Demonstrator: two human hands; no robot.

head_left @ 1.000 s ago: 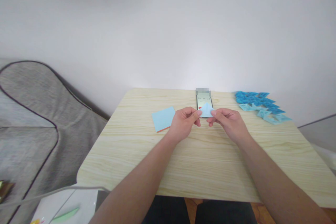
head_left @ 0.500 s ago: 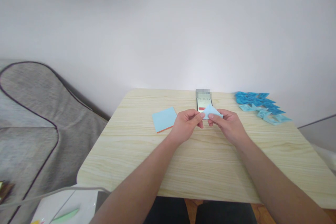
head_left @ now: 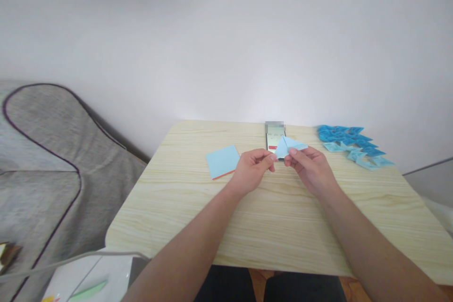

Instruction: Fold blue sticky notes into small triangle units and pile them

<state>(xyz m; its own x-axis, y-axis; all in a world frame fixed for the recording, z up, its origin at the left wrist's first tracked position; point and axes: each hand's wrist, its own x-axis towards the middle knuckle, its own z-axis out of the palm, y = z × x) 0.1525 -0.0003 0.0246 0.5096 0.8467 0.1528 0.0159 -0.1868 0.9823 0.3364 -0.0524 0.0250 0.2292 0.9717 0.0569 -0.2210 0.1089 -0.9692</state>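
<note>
Between my two hands is a light blue folded paper (head_left: 287,144), shaped like a triangle with a crease down from its tip. My right hand (head_left: 312,165) pinches its right part between thumb and fingers. The thumb and forefinger of my left hand (head_left: 253,167) are pinched at the paper's lower left corner. Just left of that hand lies a stack of light blue square paper (head_left: 222,161) with an orange-red lower edge. Behind the folded paper a phone (head_left: 275,138) shows a timer, partly covered by the paper.
Several folded paper pieces, dark blue (head_left: 348,136) and light blue (head_left: 370,159), lie in rows at the table's right. The wooden table (head_left: 276,226) meets a white wall (head_left: 226,47). A grey sofa (head_left: 99,160) and a cable (head_left: 88,255) are at the left.
The folded paper has turned, its right end swinging up and to the right with my right hand. My left hand has stayed nearly in place at the lower left corner.
</note>
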